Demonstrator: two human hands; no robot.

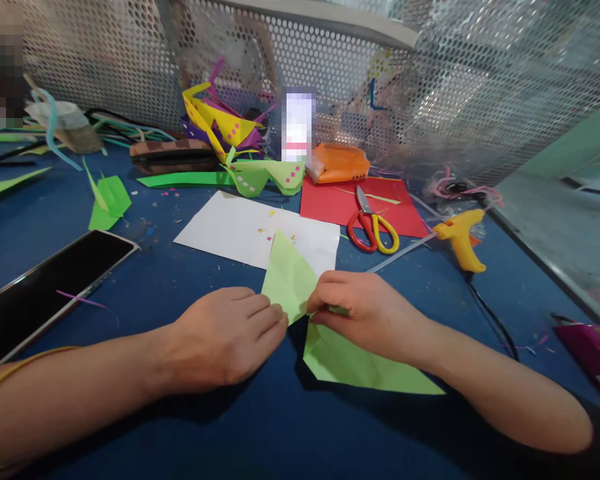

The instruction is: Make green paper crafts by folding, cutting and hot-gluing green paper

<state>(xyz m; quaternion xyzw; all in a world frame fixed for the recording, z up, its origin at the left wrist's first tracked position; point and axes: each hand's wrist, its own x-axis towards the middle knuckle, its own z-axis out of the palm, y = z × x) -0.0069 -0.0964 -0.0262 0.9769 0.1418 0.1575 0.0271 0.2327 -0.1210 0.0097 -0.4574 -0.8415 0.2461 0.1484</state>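
Light green folded paper (289, 279) stands up between my hands. My left hand (235, 333) is closed, its fingertips at the paper's lower left edge. With thumb and fingers pinched together, my right hand (365, 310) grips the paper at its lower right. Below my right hand spreads another light green paper flap (360, 367), with a point towards the right. Whether the two green parts are one sheet is hidden by my fingers. Just behind lies a white sheet (220, 223) with small coloured bits on it.
Scissors (365, 223) rest on red paper (320, 200). A yellow glue gun (463, 240) with a cord lies right. Behind are a green paper mask (265, 179), a yellow mask (225, 127) and an orange packet (340, 163). A dark flat device (55, 287) lies left.
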